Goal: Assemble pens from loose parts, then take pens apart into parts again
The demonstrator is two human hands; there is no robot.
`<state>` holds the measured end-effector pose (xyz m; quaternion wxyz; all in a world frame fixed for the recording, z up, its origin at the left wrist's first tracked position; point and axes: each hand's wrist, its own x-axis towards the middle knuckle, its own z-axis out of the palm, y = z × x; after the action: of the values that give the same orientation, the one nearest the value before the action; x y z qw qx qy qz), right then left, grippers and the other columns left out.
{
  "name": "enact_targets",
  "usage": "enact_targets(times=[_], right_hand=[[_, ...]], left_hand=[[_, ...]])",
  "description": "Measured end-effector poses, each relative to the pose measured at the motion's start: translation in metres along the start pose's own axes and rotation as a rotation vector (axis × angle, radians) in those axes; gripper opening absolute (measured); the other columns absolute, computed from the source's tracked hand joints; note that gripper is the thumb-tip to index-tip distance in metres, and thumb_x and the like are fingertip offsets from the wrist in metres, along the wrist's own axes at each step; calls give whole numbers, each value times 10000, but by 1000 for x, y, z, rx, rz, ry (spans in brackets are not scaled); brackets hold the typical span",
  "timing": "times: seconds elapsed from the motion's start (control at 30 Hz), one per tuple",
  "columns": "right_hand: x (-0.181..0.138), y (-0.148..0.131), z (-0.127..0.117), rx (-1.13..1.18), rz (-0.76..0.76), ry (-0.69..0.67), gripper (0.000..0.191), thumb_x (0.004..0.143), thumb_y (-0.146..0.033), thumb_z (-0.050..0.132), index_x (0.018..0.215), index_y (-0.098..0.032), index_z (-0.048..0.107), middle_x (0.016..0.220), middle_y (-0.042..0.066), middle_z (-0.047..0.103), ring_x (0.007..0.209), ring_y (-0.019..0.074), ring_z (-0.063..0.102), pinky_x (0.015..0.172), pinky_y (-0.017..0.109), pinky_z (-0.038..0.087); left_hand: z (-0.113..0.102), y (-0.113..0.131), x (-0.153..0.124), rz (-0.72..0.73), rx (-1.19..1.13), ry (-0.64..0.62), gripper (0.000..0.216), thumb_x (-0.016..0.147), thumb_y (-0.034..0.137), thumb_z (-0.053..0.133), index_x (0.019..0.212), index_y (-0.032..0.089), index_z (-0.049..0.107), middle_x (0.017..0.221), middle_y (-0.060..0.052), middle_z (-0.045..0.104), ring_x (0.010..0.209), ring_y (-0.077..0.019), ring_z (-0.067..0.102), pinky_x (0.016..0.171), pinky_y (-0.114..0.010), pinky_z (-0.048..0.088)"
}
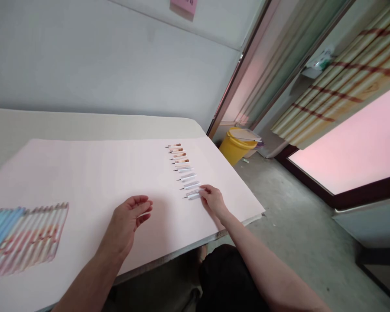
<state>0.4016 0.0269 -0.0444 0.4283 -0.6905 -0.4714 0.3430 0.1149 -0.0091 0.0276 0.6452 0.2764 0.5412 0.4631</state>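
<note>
A column of several short pen halves with tips (pixel 183 167) lies on the pale pink sheet (pixel 94 173) that covers the table. My right hand (pixel 213 200) rests at the near end of that column, fingertips pinched on the nearest white pen piece (pixel 193 196). My left hand (pixel 130 219) hovers over the sheet's middle, fingers loosely curled and apart, holding nothing. At the far left lies a tight row of several pen barrels (pixel 22 236), blue and pink, blurred.
The table's near edge (pixel 182 253) runs diagonally, with its right corner close to my right hand. A yellow bucket (pixel 235 147) stands on the concrete floor beyond the table. A doorway and a striped curtain are on the right.
</note>
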Motion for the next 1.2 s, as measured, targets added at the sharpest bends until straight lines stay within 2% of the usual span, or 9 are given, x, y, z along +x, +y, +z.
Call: enact_targets(times=[0.2, 0.37, 0.63, 0.87, 1.0, 1.2], right_hand=[[-7, -4, -13, -297, -126, 97, 232, 676, -264, 523, 850, -166, 641, 780, 40, 636, 661, 166, 551, 626, 278, 427], [-20, -14, -16, -528, -259, 56, 167, 693, -163, 483, 749, -192, 638, 806, 35, 626, 692, 161, 558, 663, 257, 419], [-24, -14, -4, -802, -377, 0, 293, 739, -112, 459, 957, -231, 615, 984, 33, 579, 725, 143, 577, 652, 231, 410], [-22, -15, 1, -915, -422, -12, 311, 810, -158, 432, 1081, -236, 562, 1092, 51, 549, 787, 159, 580, 629, 240, 414], [-23, -18, 5, -939, -462, -55, 281, 829, -176, 443, 1054, -268, 584, 1099, 35, 557, 842, 159, 577, 631, 228, 417], [-23, -20, 6, -945, -489, -70, 243, 838, -167, 435, 991, -250, 606, 1086, 38, 566, 871, 162, 575, 619, 218, 419]], left_hand=[[-2, 0, 0, -6, -18, 3, 318, 604, 293, 738, 873, 153, 641, 905, -83, 666, 817, -166, 614, 727, -291, 488], [-2, 2, -1, -3, -28, 6, 327, 593, 285, 747, 871, 150, 640, 898, -82, 667, 814, -165, 616, 716, -285, 491], [-3, 2, 0, -18, -27, 5, 338, 587, 286, 755, 877, 156, 640, 912, -80, 667, 819, -167, 614, 713, -279, 493], [-2, 4, -1, -17, -29, 8, 321, 592, 280, 751, 867, 159, 637, 893, -72, 667, 824, -163, 612, 716, -273, 494], [0, 5, -2, -28, -22, 5, 323, 587, 288, 754, 861, 161, 637, 893, -66, 665, 820, -158, 609, 713, -269, 493], [0, 4, -2, -27, -11, 1, 317, 600, 282, 748, 870, 160, 634, 897, -66, 658, 836, -159, 602, 723, -267, 486]])
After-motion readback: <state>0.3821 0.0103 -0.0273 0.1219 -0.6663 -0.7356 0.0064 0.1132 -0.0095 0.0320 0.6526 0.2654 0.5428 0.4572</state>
